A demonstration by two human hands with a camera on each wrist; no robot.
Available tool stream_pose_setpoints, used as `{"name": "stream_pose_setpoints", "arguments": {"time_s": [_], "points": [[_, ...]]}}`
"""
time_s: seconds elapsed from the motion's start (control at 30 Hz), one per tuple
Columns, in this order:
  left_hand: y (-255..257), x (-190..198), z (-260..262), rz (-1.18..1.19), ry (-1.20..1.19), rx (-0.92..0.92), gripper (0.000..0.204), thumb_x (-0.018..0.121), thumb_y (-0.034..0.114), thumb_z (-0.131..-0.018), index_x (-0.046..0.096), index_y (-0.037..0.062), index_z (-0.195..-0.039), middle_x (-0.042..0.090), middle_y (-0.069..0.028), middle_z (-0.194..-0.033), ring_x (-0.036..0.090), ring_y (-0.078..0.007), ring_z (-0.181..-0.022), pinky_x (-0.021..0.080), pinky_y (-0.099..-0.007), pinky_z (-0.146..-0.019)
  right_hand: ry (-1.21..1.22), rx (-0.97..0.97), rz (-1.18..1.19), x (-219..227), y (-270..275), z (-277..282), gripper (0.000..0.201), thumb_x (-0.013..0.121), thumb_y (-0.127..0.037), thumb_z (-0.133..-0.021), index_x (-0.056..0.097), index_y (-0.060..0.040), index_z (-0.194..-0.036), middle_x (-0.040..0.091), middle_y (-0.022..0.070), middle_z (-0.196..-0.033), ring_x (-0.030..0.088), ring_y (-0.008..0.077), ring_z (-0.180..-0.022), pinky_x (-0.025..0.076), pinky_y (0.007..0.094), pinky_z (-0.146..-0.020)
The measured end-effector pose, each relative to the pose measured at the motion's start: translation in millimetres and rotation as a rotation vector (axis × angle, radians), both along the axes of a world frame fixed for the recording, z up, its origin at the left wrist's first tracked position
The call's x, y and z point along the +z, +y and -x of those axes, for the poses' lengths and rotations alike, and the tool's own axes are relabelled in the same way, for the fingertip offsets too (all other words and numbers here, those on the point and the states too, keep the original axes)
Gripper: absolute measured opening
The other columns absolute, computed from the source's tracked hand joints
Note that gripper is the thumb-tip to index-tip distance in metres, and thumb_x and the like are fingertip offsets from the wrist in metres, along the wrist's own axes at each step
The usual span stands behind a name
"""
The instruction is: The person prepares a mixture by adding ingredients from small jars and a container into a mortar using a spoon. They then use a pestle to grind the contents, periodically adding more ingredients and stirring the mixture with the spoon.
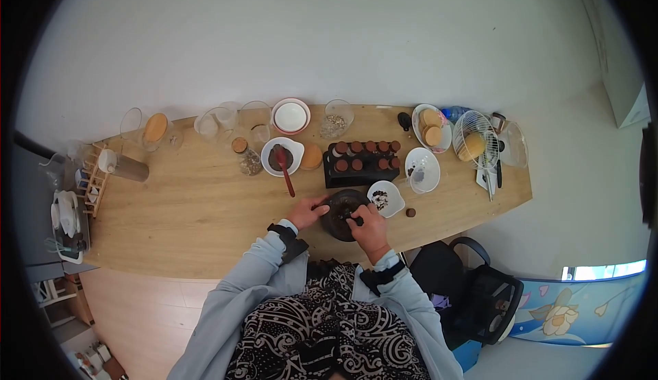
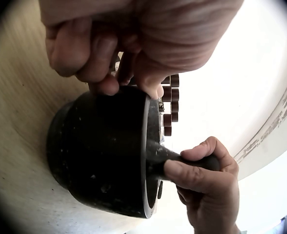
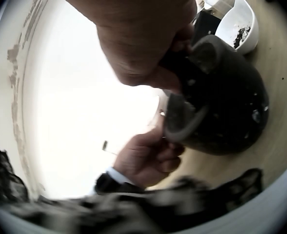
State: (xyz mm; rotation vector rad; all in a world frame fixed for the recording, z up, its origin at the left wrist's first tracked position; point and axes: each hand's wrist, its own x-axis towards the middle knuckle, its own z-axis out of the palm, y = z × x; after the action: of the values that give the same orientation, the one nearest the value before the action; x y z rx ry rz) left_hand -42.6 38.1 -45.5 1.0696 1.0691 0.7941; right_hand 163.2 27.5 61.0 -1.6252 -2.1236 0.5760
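A dark stone mortar (image 1: 343, 213) sits near the front edge of a light wooden table (image 1: 199, 208). The left hand (image 1: 306, 210) grips its rim with curled fingers; the right hand (image 1: 369, 223) is wrapped around the pestle (image 2: 182, 158) inside it. Just beside stand a small white bowl (image 1: 386, 198) and a black spice-jar rack (image 1: 362, 162). A plain white wall (image 1: 329, 37) rises behind; no writing is legible.

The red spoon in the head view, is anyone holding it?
No, the red spoon rests in a white bowl, away from both hands at the black mortar.
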Motion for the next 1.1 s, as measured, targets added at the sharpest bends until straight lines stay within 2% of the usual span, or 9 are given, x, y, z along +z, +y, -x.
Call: {"name": "stream_pose_setpoints", "arguments": {"time_s": [0.07, 0.17, 0.43, 0.5, 0.6, 0.83, 0.9, 1.03, 1.1], "points": [[2.1, 0.8, -0.2, -0.005, 0.029, -0.007, 0.047, 0.058, 0.015, -0.094, 0.047, -0.0004, -0.136, 0.061, 0.0006, -0.103, 0.051, -0.0055, -0.086, 0.044, -0.0226, -0.077, 0.039, 0.022, -0.133, -6.4, 0.6, 1.2, 0.025, 0.079, -0.012, -0.063, 0.059, -0.011, -0.078, 0.057, 0.0105, -0.079, 0.06, 0.0346, -0.073, 0.049, 0.0445, -0.062], [1.5, -8.2, 0.4, -0.056, 0.073, -0.004, 0.047, 0.058, 0.016, -0.094, 0.047, 0.0001, -0.136, 0.061, 0.0017, -0.099, 0.05, -0.0051, -0.083, 0.044, -0.0226, -0.074, 0.075, -0.006, 0.057, 6.6, 1.8, -4.3, 0.025, 0.079, -0.013, -0.063, 0.059, -0.0113, -0.078, 0.058, 0.0102, -0.08, 0.06, 0.0341, -0.073, 0.049, 0.0441, -0.063], [3.0, 12.8, 2.0, 0.024, 0.124, -0.029, 0.047, 0.058, 0.019, -0.094, 0.048, 0.0004, -0.136, 0.06, 0.0022, -0.096, 0.049, -0.0054, -0.081, 0.044, -0.0225, -0.072, 0.095, -0.02, -0.024, 1.5, 10.5, -2.4, 0.026, 0.079, -0.014, -0.063, 0.059, -0.0113, -0.079, 0.059, 0.0098, -0.08, 0.061, 0.0341, -0.073, 0.049, 0.0438, -0.063], [2.0, 0.6, 1.5, -0.003, 0.119, -0.002, 0.048, 0.061, 0.02, -0.09, 0.052, 0.0003, -0.132, 0.068, -0.0139, -0.106, 0.061, -0.0142, -0.093, 0.046, -0.0298, -0.086, 0.144, -0.013, -0.007, 6.2, 10.4, -4.2, 0.026, 0.079, -0.013, -0.063, 0.058, -0.0122, -0.079, 0.059, 0.0093, -0.08, 0.061, 0.0345, -0.073, 0.049, 0.0444, -0.062], [0.6, -8.9, 0.0, -0.112, 0.116, 0.026, 0.048, 0.061, 0.021, -0.09, 0.051, 0.0006, -0.132, 0.068, -0.0134, -0.107, 0.061, -0.0148, -0.093, 0.046, -0.0297, -0.086, 0.037, 0.043, 0.088, 17.2, 8.2, -4.9, 0.026, 0.079, -0.013, -0.063, 0.058, -0.0121, -0.079, 0.059, 0.0091, -0.08, 0.061, 0.034, -0.074, 0.049, 0.0443, -0.062], [0.2, 1.6, 1.9, 0.031, 0.07, 0.005, 0.048, 0.061, 0.021, -0.09, 0.052, 0.0009, -0.132, 0.068, -0.0136, -0.108, 0.06, -0.014, -0.095, 0.046, -0.0295, -0.087, 0.07, -0.02, 0.032, 3.1, 8.3, -0.6, 0.026, 0.078, -0.014, -0.063, 0.058, -0.0116, -0.08, 0.059, 0.0108, -0.082, 0.061, 0.0356, -0.075, 0.049, 0.0456, -0.064], [2.3, 2.9, 2.1, -0.023, 0.061, -0.024, 0.047, 0.057, 0.017, -0.094, 0.047, -0.0005, -0.136, 0.062, -0.0002, -0.104, 0.052, -0.0061, -0.087, 0.045, -0.0235, -0.077, 0.086, -0.021, 0.056, 11.0, 8.9, -3.6, 0.026, 0.078, -0.013, -0.063, 0.058, -0.0116, -0.08, 0.059, 0.0111, -0.082, 0.061, 0.0356, -0.075, 0.049, 0.0457, -0.064], [-1.6, 1.0, 3.2, -0.083, 0.066, -0.012, 0.048, 0.057, 0.018, -0.094, 0.047, 0.0003, -0.137, 0.062, 0.0, -0.103, 0.052, -0.0062, -0.085, 0.045, -0.0234, -0.075, -0.027, -0.011, 0.104, 11.6, 4.8, 2.3, 0.026, 0.079, -0.013, -0.063, 0.059, -0.0117, -0.08, 0.059, 0.0101, -0.079, 0.061, 0.0355, -0.073, 0.049, 0.0444, -0.064], [0.4, 3.5, 1.5, -0.026, 0.077, 0.012, 0.047, 0.061, 0.019, -0.09, 0.052, 0.0003, -0.132, 0.068, -0.0132, -0.106, 0.06, -0.0129, -0.092, 0.047, -0.0292, -0.084, -0.014, -0.047, 0.055, 6.2, 7.0, 1.2, 0.026, 0.079, -0.013, -0.063, 0.059, -0.0118, -0.08, 0.059, 0.0101, -0.08, 0.061, 0.0357, -0.073, 0.05, 0.0443, -0.064]]}}
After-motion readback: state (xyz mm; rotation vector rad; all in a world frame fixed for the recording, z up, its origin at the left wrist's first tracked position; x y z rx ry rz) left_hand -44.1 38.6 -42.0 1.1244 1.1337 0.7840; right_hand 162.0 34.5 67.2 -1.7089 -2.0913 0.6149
